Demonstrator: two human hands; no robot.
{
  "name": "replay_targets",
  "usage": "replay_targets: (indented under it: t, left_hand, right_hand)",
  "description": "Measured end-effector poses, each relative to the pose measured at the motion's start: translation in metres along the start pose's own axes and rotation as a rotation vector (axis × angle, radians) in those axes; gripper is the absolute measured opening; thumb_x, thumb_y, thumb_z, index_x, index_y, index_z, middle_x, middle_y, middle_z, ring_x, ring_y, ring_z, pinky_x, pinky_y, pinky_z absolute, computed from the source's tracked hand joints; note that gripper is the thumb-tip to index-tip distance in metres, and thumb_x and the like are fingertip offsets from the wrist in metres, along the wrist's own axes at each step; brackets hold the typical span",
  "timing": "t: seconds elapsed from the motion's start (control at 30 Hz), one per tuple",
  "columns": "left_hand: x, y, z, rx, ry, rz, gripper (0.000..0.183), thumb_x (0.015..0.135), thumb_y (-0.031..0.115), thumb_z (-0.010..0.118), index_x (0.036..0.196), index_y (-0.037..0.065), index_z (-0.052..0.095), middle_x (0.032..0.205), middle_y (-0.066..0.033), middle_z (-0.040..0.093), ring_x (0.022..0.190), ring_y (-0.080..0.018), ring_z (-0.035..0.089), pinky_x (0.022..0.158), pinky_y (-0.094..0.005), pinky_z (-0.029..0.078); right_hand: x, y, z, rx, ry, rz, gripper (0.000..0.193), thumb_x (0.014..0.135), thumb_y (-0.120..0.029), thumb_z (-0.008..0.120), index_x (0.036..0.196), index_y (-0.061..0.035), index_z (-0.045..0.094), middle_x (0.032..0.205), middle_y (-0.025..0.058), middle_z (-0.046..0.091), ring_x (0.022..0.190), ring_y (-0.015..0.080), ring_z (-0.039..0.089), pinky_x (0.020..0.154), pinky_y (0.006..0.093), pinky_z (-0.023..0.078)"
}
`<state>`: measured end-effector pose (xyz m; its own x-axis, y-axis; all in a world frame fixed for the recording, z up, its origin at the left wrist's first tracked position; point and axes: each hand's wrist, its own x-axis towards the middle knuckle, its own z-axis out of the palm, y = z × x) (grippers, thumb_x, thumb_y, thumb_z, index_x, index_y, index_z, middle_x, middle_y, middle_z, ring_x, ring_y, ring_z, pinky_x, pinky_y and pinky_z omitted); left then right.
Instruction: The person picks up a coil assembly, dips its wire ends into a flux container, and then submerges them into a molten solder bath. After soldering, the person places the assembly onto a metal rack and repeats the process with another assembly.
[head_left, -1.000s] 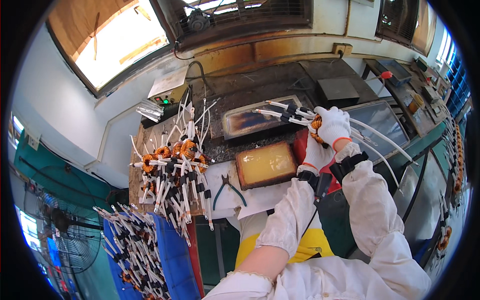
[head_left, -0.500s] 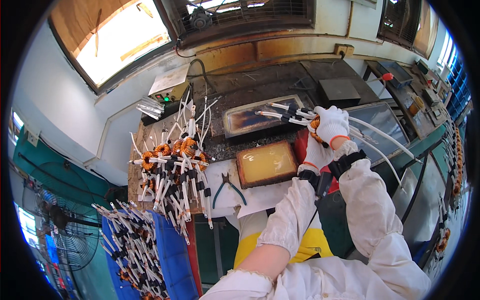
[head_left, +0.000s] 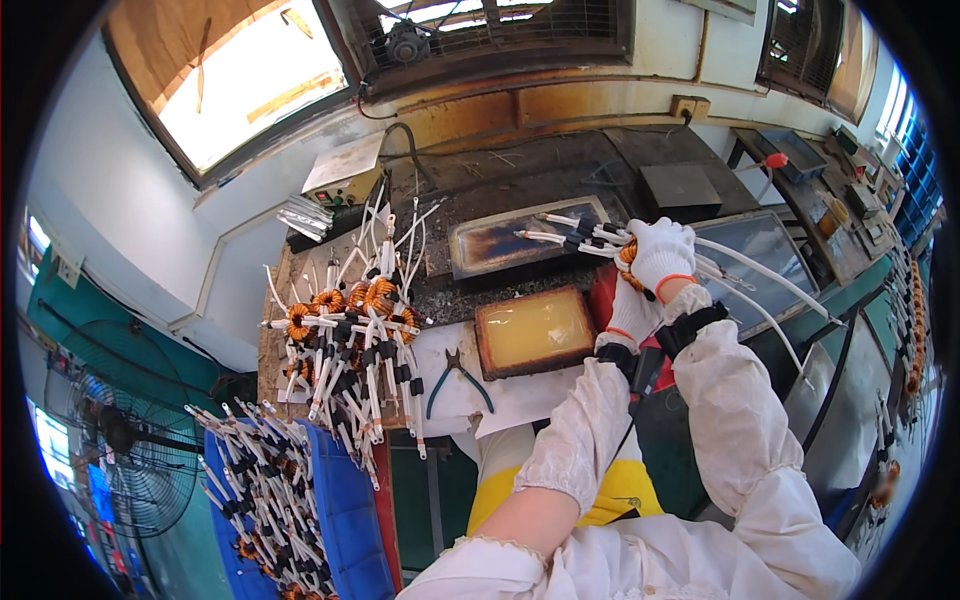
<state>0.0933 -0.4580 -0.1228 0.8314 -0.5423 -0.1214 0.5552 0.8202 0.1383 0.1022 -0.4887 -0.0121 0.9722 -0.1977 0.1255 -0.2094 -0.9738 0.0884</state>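
Both my hands wear white knit gloves with orange cuffs, at the right of the bench. My right hand (head_left: 662, 252) is closed over a copper-wound ring coil (head_left: 628, 258) with white leads. Below it, my left hand (head_left: 632, 306) reaches up to the same coil and appears closed on it, its fingers partly hidden. The coil's white, black-sleeved leads (head_left: 580, 234) point left over a dark rectangular pot (head_left: 468, 262). Other long white leads (head_left: 752, 262) trail right from my hands. In front lies a rectangular pan of amber material (head_left: 535, 332).
A heap of similar coils (head_left: 350, 310) covers the bench's left side, beside pliers (head_left: 455, 380). A blue bin (head_left: 350, 500) of more leads and a fan (head_left: 120, 430) stand lower left. A control box (head_left: 345, 170) sits behind. A red object (head_left: 603, 295) is beside my left hand.
My hands keep hold of the coil in nearly the same place. Its left-pointing lead ends sit slightly lower. The green light on the control box no longer glows.
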Motion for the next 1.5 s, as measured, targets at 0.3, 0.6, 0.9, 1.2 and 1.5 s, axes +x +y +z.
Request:
replay_targets:
  t: [0.3,0.6,0.9,1.2,1.5]
  left_hand:
    - [0.001,0.001,-0.002,0.072,-0.052,0.032,0.048,0.102,0.045,0.023,0.139,0.017,0.035,0.138,-0.0088,0.044,0.124,-0.0276,0.046,0.104,-0.0397,0.04]
    - [0.01,0.0,-0.003,0.142,-0.097,0.063,0.047,0.102,0.044,0.023,0.139,0.017,0.035,0.138,-0.0089,0.044,0.124,-0.0275,0.046,0.104,-0.0393,0.04]
    - [0.011,0.0,-0.011,0.211,-0.13,0.102,0.047,0.102,0.043,0.023,0.139,0.017,0.035,0.138,-0.009,0.044,0.124,-0.0274,0.046,0.104,-0.039,0.04]
    - [0.016,0.001,-0.019,0.285,-0.157,0.141,0.047,0.102,0.042,0.023,0.14,0.017,0.035,0.138,-0.0091,0.044,0.124,-0.0273,0.046,0.104,-0.0387,0.04]
    - [0.016,0.01,-0.03,0.347,-0.208,0.171,0.046,0.102,0.042,0.023,0.14,0.016,0.034,0.138,-0.0092,0.044,0.124,-0.0272,0.045,0.104,-0.0383,0.04]
  right_hand:
    - [0.003,-0.001,-0.001,-0.018,-0.004,-0.01,0.03,0.081,-0.036,0.065,0.107,-0.0205,0.064,0.103,0.0116,0.061,0.101,0.0286,0.058,0.088,0.0421,0.037]
    - [0.013,-0.007,0.001,-0.121,-0.072,-0.013,0.04,0.077,-0.043,0.069,0.109,-0.0217,0.063,0.106,0.0117,0.061,0.104,0.0286,0.057,0.088,0.0412,0.04]
    - [0.013,-0.013,-0.002,-0.143,-0.105,-0.051,0.031,0.085,-0.032,0.061,0.113,-0.0185,0.063,0.111,0.0122,0.061,0.107,0.029,0.057,0.091,0.0458,0.034]
    - [0.015,-0.016,-0.009,-0.153,-0.134,-0.066,0.033,0.084,-0.034,0.062,0.113,-0.0185,0.064,0.113,0.0122,0.061,0.109,0.0292,0.057,0.092,0.0465,0.034]
    - [0.029,-0.007,-0.005,-0.175,-0.05,-0.113,0.031,0.077,-0.035,0.067,0.102,-0.0187,0.068,0.104,0.0101,0.064,0.103,0.0277,0.059,0.087,0.0429,0.039]
